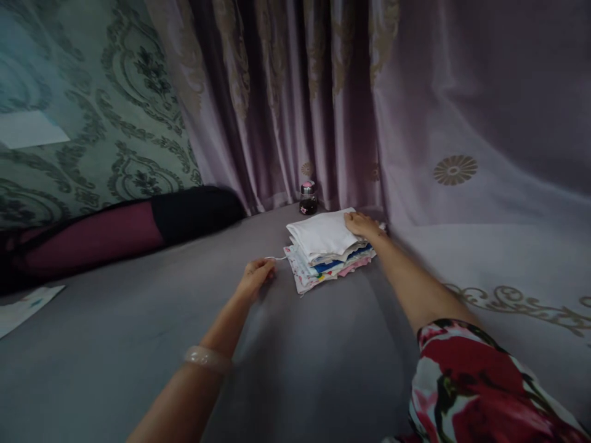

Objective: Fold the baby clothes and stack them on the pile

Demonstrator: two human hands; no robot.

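Note:
A stack of folded cloths lies on the grey sheet, with a white cloth (321,235) on top and patterned, blue and pink ones below. My left hand (258,275) is closed in a pinch left of the stack. From its fingertips a thin white string (277,258) runs to the stack's left edge. On the right, my right hand (362,225) rests on the top white cloth with its fingers lying flat. Its thumb side is partly hidden.
Behind the stack stands a small dark jar (308,200) with a metal lid. A long maroon and black bag (115,231) lies along the wall at left. Purple curtains (323,111) hang behind and at right. Paper (28,307) lies at the left edge.

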